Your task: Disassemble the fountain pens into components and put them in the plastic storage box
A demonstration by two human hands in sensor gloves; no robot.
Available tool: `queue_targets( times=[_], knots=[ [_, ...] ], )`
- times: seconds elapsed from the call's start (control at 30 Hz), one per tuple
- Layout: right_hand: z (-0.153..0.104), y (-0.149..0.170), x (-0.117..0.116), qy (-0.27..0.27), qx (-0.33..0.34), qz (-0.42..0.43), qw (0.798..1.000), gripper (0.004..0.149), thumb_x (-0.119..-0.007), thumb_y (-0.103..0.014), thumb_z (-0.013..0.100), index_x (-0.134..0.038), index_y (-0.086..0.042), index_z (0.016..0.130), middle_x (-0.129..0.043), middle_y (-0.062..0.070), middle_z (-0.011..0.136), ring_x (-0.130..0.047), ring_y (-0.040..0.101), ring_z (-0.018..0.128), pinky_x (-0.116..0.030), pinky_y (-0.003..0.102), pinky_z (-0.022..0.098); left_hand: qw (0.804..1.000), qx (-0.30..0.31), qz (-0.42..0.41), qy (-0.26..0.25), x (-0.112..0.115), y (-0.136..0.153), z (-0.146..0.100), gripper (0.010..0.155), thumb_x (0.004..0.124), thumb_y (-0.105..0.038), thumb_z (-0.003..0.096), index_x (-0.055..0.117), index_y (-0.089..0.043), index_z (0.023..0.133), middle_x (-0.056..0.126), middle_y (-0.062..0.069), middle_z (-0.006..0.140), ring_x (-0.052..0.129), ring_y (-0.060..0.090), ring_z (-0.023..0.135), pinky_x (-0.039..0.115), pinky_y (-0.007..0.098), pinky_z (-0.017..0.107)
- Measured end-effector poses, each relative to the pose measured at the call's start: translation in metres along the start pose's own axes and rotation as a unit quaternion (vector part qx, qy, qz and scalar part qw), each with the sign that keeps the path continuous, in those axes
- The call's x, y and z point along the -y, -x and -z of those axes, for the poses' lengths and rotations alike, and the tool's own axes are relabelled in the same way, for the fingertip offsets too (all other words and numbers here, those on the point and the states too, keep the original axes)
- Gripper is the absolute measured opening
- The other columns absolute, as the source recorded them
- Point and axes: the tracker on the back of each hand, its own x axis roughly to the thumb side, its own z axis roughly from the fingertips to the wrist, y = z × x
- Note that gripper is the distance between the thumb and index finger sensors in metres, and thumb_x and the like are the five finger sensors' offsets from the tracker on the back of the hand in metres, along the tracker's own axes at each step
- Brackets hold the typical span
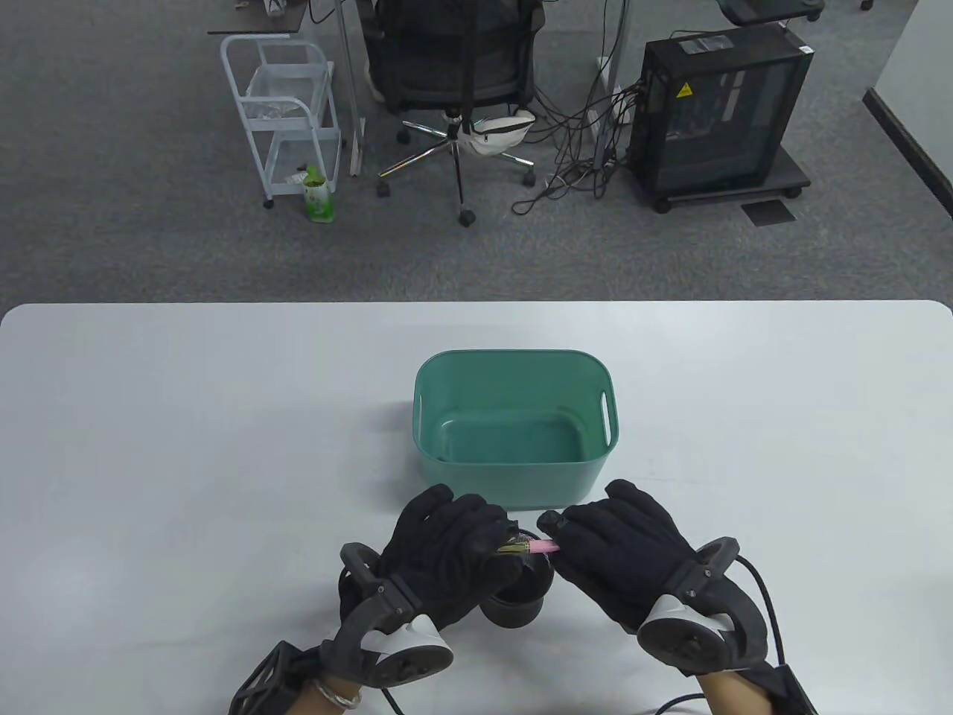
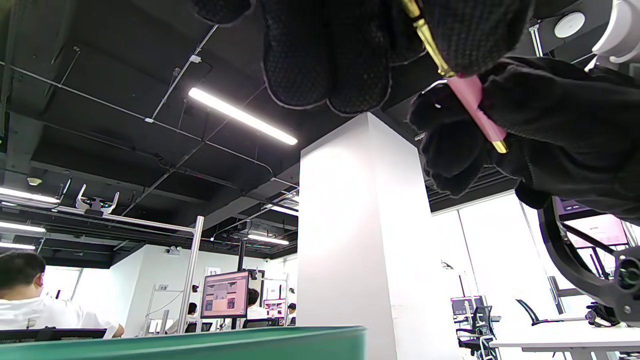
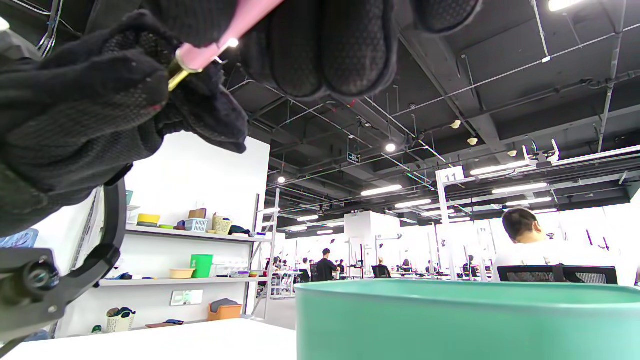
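A pink fountain pen [image 1: 537,548] with gold trim is held level between both hands, just above a black round pen holder [image 1: 521,596] near the table's front edge. My left hand [image 1: 458,555] grips the gold end [image 2: 430,42] of the pen. My right hand [image 1: 595,544] pinches the pink barrel [image 2: 472,107], which also shows in the right wrist view [image 3: 215,45]. The green plastic storage box [image 1: 514,424] stands right behind the hands, with nothing visible inside it.
The white table [image 1: 186,447] stretches to both sides of the box. The box rim fills the bottom of the wrist views [image 3: 450,310]. Beyond the table's far edge stand an office chair [image 1: 454,67], a white cart [image 1: 283,112] and a computer tower [image 1: 715,112].
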Motion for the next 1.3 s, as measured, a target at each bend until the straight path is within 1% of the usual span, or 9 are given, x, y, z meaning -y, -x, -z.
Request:
queue_targets(
  times=[0.2,0.5,0.77,1.17,1.3],
  knots=[
    [-0.0001,0.0001,-0.0002,-0.001,0.001,0.0,1.0,0.044,-0.069,-0.049,0.056,-0.083,-0.03,0.093,-0.086,-0.005,0.086,-0.087,0.013,0.076,-0.059,0.049,0.078,1.0,0.0,0.0,-0.001,0.0,-0.0003,0.0001,0.046,0.072,-0.049,0.0642,0.072,-0.016,0.096,0.092,0.0,0.09,0.089,0.024,0.085,0.055,0.052,0.082],
    [-0.0003,-0.0003,-0.0003,0.0,0.002,0.001,1.0,0.044,-0.069,-0.049,0.056,-0.083,-0.03,0.093,-0.086,-0.005,0.086,-0.087,0.013,0.076,-0.059,0.049,0.078,1.0,-0.001,-0.005,-0.006,0.0003,0.0002,0.0002,0.045,0.066,-0.05,0.0651,0.078,-0.015,0.092,0.098,0.0,0.083,0.094,0.023,0.078,0.058,0.051,0.079],
    [-0.0004,-0.0008,-0.0004,0.0,0.003,0.001,1.0,0.044,-0.069,-0.049,0.056,-0.083,-0.03,0.093,-0.086,-0.006,0.086,-0.087,0.013,0.076,-0.059,0.049,0.078,1.0,-0.002,-0.009,-0.008,0.0003,0.0009,0.0001,0.047,0.061,-0.051,0.0657,0.082,-0.015,0.088,0.101,0.0,0.078,0.096,0.023,0.074,0.06,0.051,0.078],
    [-0.0006,-0.0019,-0.001,-0.001,0.005,0.002,1.0,0.044,-0.069,-0.049,0.056,-0.083,-0.03,0.093,-0.086,-0.005,0.086,-0.087,0.013,0.076,-0.059,0.049,0.078,1.0,-0.004,-0.012,-0.013,0.0003,0.002,0.0,0.051,0.054,-0.05,0.0665,0.088,-0.015,0.08,0.105,0.0,0.068,0.1,0.023,0.065,0.064,0.05,0.074],
    [-0.0006,-0.002,-0.0012,-0.002,0.005,0.002,1.0,0.044,-0.069,-0.049,0.056,-0.083,-0.03,0.094,-0.086,-0.006,0.086,-0.087,0.013,0.076,-0.059,0.049,0.078,1.0,-0.005,-0.012,-0.013,0.0004,0.0022,0.0,0.052,0.054,-0.051,0.0665,0.089,-0.015,0.08,0.105,0.0,0.068,0.1,0.023,0.065,0.065,0.05,0.074]
  ],
)
